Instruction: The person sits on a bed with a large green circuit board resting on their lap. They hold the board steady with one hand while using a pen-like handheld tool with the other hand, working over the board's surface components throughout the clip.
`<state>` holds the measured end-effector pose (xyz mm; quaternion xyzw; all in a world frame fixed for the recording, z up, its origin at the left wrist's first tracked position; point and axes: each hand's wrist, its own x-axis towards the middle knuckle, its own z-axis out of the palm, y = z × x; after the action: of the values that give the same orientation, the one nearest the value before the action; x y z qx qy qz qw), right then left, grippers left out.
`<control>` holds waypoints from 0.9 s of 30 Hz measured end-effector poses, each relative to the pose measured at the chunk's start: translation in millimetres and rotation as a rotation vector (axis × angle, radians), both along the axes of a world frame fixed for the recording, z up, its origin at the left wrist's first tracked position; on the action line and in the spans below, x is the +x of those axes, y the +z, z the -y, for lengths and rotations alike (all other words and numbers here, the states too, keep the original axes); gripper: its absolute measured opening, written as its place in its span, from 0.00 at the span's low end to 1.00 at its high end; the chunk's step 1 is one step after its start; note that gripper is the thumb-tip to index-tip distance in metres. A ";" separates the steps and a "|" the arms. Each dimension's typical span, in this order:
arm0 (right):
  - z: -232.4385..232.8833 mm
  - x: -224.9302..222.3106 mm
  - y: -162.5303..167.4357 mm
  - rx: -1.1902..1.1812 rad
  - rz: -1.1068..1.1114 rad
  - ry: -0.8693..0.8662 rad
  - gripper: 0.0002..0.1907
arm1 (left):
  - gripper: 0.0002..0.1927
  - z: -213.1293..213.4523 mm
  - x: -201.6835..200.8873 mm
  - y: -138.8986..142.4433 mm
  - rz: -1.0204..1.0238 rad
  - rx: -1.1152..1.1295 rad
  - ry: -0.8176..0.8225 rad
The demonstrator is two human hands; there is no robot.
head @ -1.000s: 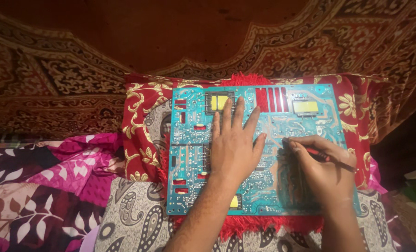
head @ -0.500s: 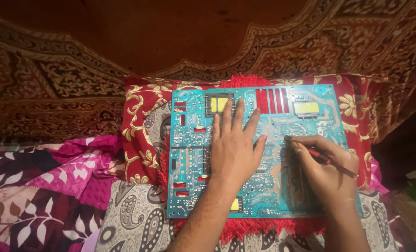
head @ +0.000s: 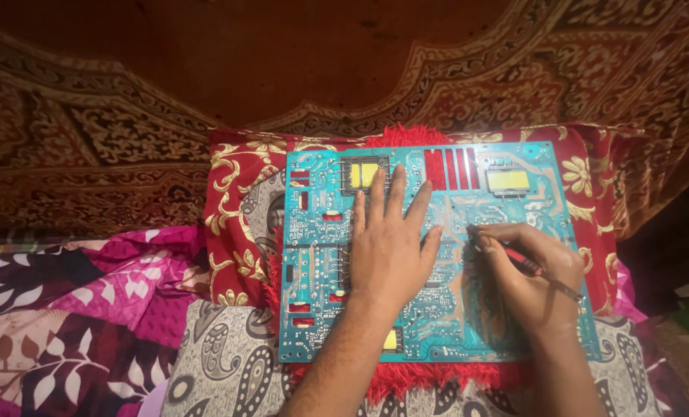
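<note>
A large blue circuit board (head: 313,232) lies solder side up on a red patterned cushion (head: 240,201). My left hand (head: 391,247) rests flat on the board's middle, fingers spread and pointing away from me. My right hand (head: 526,274) grips a thin red-and-black tool (head: 534,269) like a pen, its tip touching the board just right of my left hand's fingers. The board's lower right part is hidden under my right hand.
A dark red ornate carpet (head: 128,116) spreads behind and around the cushion. A pink and maroon floral cloth (head: 74,309) lies at the left. A grey paisley cloth (head: 229,363) runs under the cushion's near edge.
My right hand with the tool has shifted slightly left along the board, toward my left hand. The left hand has stayed flat in place.
</note>
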<state>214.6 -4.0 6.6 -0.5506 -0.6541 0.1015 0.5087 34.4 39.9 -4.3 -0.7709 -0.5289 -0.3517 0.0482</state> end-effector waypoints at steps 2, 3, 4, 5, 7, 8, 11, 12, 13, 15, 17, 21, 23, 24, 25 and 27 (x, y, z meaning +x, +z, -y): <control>0.0 0.2 -0.8 0.028 0.015 0.024 0.07 | 0.32 0.1 0.3 -0.2 -0.004 0.002 0.000; 0.0 0.2 -1.3 0.048 0.033 0.024 0.07 | 0.32 0.2 0.2 -0.3 -0.006 0.008 0.001; 0.0 0.5 -1.8 0.067 0.051 0.025 0.06 | 0.32 0.4 0.4 -0.5 -0.008 0.012 0.004; 0.0 1.2 -2.3 0.078 0.049 0.021 0.07 | 0.32 0.5 0.9 -0.6 -0.005 0.015 0.002; -0.2 2.8 -3.5 0.102 0.044 0.016 0.09 | 0.32 0.4 0.6 -0.5 0.001 0.023 0.001; -0.5 3.7 -4.3 0.077 0.006 0.008 0.09 | 0.32 0.4 0.3 -0.5 -0.001 0.012 0.000; -1.3 6.2 -7.9 0.017 -0.061 -0.023 0.09 | 0.32 0.5 0.5 -0.4 -0.003 -0.006 -0.002; -1.7 6.9 -9.5 0.008 -0.051 -0.037 0.09 | 0.32 0.3 0.3 -0.6 -0.003 -0.002 -0.002; -2.2 7.6 -11.1 -0.001 -0.043 -0.052 0.09 | 0.32 0.1 0.5 -0.7 -0.002 0.002 -0.003; -3.9 8.6 -14.4 -0.039 -0.149 -0.014 0.07 | 0.32 0.1 0.4 -1.0 -0.003 0.001 -0.002; -5.9 9.3 -17.1 -0.080 -0.218 0.006 0.07 | 0.32 0.1 -0.2 -1.2 -0.003 -0.003 -0.001; -7.6 9.4 -18.8 -0.104 -0.244 -0.009 0.06 | 0.32 0.4 0.7 -0.1 0.001 0.001 -0.001; -6.2 7.8 -18.3 -0.072 -0.258 -0.011 0.05 | 0.32 1.1 1.3 0.5 0.001 -0.002 -0.002; -5.2 6.4 -17.7 -0.049 -0.274 -0.005 0.05 | 0.32 1.3 1.2 0.7 -0.001 -0.009 -0.004; -4.1 4.5 -17.3 -0.027 -0.288 0.001 0.05 | 0.32 1.2 0.8 0.9 -0.001 -0.016 -0.005; -2.4 -0.6 -16.7 -0.028 -0.260 -0.056 0.06 | 0.32 1.7 0.2 0.9 -0.001 -0.014 -0.002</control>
<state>214.1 -1.6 -10.1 -0.5579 -0.5656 0.1666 0.5841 34.6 38.2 -3.5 -0.7720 -0.5305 -0.3476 0.0428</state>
